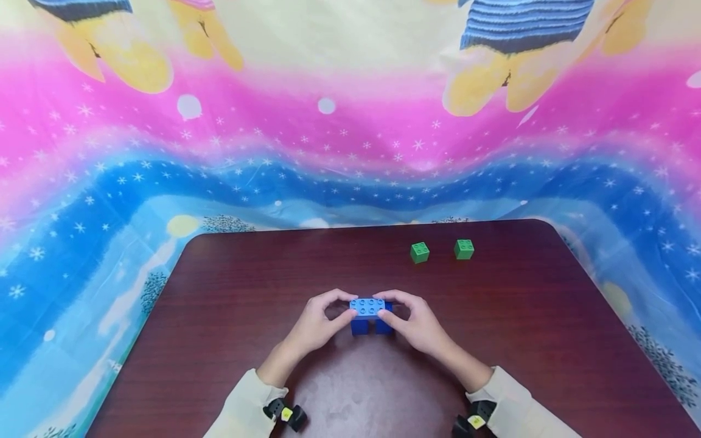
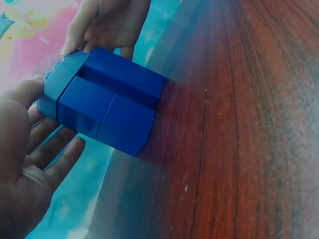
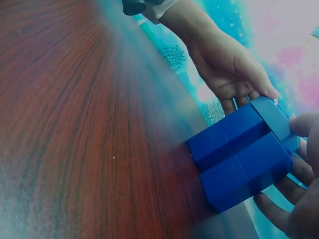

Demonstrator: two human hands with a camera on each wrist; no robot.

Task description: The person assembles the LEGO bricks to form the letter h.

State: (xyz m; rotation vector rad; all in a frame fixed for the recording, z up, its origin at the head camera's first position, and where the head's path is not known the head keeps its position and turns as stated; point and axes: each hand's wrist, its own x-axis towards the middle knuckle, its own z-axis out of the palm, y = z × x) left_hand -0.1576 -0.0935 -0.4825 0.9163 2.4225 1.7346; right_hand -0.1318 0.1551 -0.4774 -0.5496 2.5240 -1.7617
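A light blue building brick [image 1: 367, 308] with studs on top lies across two dark blue stacks, the left stack [image 1: 359, 328] and the right stack [image 1: 384, 328]. In the left wrist view, the nearer dark blue stack [image 2: 107, 114] is two bricks tall and its foot meets the table; a narrow gap parts the stacks. My left hand [image 1: 316, 322] pinches the light blue brick's left end between thumb and forefinger. At the other end my right hand [image 1: 420, 322] pinches it likewise, the thumb on the front corner. The right stack juts slightly past the light blue brick.
Two green bricks, one green brick [image 1: 420, 252] and another green brick [image 1: 463, 249], stand apart toward the back right of the dark brown table [image 1: 246, 267]. A colourful printed cloth [image 1: 339, 140] hangs behind the table's far edge and along its sides.
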